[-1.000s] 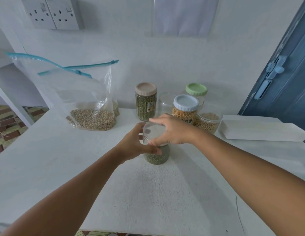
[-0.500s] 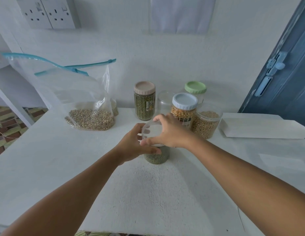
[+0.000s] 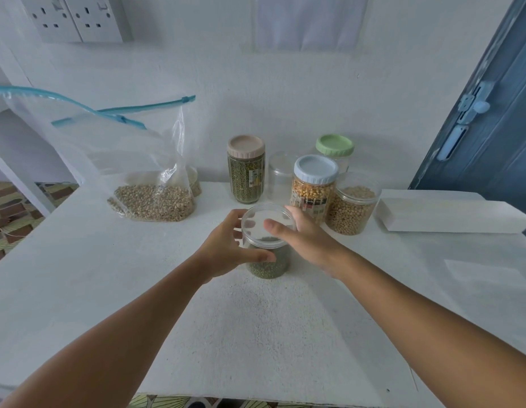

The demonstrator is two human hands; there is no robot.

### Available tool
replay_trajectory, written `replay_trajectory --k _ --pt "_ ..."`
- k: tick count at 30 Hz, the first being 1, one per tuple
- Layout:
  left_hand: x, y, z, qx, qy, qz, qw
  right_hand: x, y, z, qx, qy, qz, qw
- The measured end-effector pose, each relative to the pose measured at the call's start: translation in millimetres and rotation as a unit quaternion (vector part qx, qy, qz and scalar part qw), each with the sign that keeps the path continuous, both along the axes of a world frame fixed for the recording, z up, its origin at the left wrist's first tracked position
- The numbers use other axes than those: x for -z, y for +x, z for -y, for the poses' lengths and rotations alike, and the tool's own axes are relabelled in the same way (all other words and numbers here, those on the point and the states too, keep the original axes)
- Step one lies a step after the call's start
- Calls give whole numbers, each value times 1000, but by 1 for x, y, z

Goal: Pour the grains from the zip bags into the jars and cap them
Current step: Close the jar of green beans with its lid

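Note:
A clear jar (image 3: 267,267) part-filled with green grains stands mid-table, with a clear lid (image 3: 260,220) sitting on its mouth. My left hand (image 3: 223,251) grips the jar's left side, thumb across the front. My right hand (image 3: 310,241) holds the lid from the right, thumb lying over its top and fingers curled round the far rim. An open zip bag (image 3: 150,201) with beige grains in its bottom stands at the back left, apart from both hands.
Behind the jar stand a pink-capped jar (image 3: 246,172), an empty clear jar (image 3: 281,175), a blue-capped jar (image 3: 313,187), a green-capped jar (image 3: 334,145) and an uncapped jar of beige grains (image 3: 351,207). A white box (image 3: 450,214) lies right. The white table (image 3: 256,334) stretches toward me.
My right hand has turned round the lid toward its right side, uncovering most of the lid top. My left hand keeps its hold on the jar, which stays in place.

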State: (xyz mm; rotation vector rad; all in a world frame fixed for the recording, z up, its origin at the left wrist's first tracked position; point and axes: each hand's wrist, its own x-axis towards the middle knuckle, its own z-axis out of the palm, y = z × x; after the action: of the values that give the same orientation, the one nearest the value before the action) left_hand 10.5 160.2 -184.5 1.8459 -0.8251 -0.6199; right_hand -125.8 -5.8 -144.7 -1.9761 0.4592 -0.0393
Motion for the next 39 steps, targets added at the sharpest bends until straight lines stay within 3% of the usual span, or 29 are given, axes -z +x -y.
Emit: replay_trajectory --k 5,10,19,27,39 --pt "-2 -5 0 -5 -9 -5 1000 19 -18 6 72 -9 54 996" --pt "-5 -9 1 -7 -9 -4 1000 13 -11 9 -9 19 27 999" --pt "3 -17 -1 -43 -47 29 998 29 1 -28 158 -61 136 976" --pt "2 -3 -4 -72 -48 65 994 27 27 -35 190 -68 123 972" --pt "-8 75 -8 -65 -32 33 997 11 105 -42 187 -47 90 977"
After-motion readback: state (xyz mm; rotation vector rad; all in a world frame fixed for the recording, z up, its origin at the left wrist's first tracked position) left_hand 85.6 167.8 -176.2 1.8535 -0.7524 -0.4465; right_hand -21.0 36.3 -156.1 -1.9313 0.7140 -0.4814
